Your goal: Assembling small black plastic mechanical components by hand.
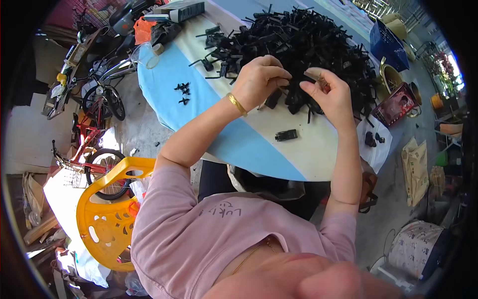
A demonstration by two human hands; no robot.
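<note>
Both hands are raised over the round table (239,144), at the near edge of a big heap of black plastic parts with thin strips (298,40). My left hand (260,79), gold bangle at the wrist, has thumb and fingers pinched together. My right hand (329,97) is level with it, a short gap away, its thumb and forefinger also closed. Whatever either hand pinches is lost against the dark heap. One separate black plastic part (286,135) lies on the pale cloth below my hands. Several tiny black pieces (182,90) sit on the blue stripe at the left.
A box (186,11) and an orange bag (143,31) stand at the table's far left. Right of the heap are a blue basket (386,47), a dark red box (397,104) and white paper (378,149). A yellow chair (94,219) and bicycles (99,134) stand left.
</note>
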